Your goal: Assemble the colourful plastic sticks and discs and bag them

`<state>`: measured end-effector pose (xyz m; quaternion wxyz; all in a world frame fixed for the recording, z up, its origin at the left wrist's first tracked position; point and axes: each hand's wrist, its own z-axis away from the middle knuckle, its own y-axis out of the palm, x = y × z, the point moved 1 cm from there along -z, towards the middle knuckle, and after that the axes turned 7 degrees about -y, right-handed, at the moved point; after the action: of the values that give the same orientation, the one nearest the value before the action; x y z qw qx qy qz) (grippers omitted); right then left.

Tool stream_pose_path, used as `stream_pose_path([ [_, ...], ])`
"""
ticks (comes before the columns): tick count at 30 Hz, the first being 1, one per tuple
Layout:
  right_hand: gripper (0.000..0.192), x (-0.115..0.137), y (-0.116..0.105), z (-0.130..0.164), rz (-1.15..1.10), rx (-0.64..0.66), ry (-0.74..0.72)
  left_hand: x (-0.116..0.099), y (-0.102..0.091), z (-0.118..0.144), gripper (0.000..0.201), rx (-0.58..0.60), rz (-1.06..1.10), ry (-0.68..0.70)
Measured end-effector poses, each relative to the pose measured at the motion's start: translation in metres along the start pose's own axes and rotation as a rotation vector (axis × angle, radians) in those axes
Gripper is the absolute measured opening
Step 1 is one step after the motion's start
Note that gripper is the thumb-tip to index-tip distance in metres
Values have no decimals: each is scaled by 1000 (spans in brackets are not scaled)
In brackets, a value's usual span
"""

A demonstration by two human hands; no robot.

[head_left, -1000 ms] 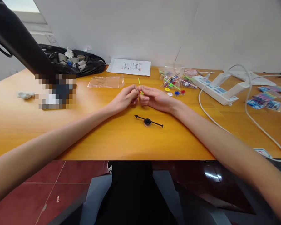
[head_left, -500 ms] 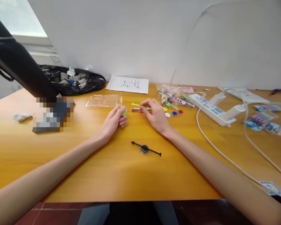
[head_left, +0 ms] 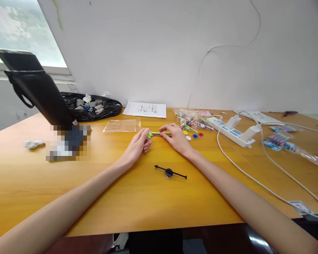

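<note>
Green piece point(head_left: 149, 134) at the table's point(head_left: 122, 197) middle, pinched in the left hand's point(head_left: 137, 146) curled fingers! Beside it, the right hand point(head_left: 177, 138) arches over coloured sticks point(head_left: 156, 134), fingertips close; whether they're gripping, can't tell.

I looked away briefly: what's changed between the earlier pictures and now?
The left hand and right hand, together around a green stick a second ago, have parted, the left drawing leftward. The left holds a green disc; the right is at the coloured sticks, grip unclear. The black arrow spinner and loose discs stayed.
</note>
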<state>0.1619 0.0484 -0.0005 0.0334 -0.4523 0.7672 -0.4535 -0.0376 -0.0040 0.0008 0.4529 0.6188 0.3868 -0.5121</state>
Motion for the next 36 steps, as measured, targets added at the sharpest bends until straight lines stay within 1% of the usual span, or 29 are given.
stream_pose_path([
  [2,13,2,-1,-1,-1,8,-13,0,0,-1,41,26,-7,5],
  [4,14,8,-3,-1,-13,-11,-28,0,0,-1,45,60,-6,-11],
  [7,20,25,-10,3,-99,-61,-51,1,0,-1,48,118,-16,-57],
  [9,25,39,-13,8,-167,-47,-82,1,0,0,49,149,-42,-71],
  [12,32,57,-14,16,-170,14,-165,-1,-1,3,53,139,-126,-52],
  [14,32,64,-12,20,-144,8,-208,-3,-1,5,55,133,-188,-40],
  [16,31,65,-9,24,-147,-18,-214,-5,1,6,57,171,-226,-26],
  [19,27,59,-6,29,-162,-22,-208,-3,3,6,57,236,-262,-15],
  [21,23,49,-11,31,-120,-7,-220,0,4,6,56,202,-279,-27],
  [23,21,35,-24,29,-19,-12,-175,1,4,8,50,143,-302,-50],
  [25,22,17,-44,26,114,-28,-31,-2,5,11,41,137,-375,-47],
  [28,19,-11,-77,24,299,15,220,-10,8,18,30,255,-541,-3],
  [30,17,-24,-93,25,396,70,316,-15,10,22,28,354,-619,16],
  [33,19,-34,-102,28,525,142,386,-19,12,25,24,460,-701,53],
  [36,24,-36,-99,31,610,201,414,-22,12,27,22,517,-747,100],
])
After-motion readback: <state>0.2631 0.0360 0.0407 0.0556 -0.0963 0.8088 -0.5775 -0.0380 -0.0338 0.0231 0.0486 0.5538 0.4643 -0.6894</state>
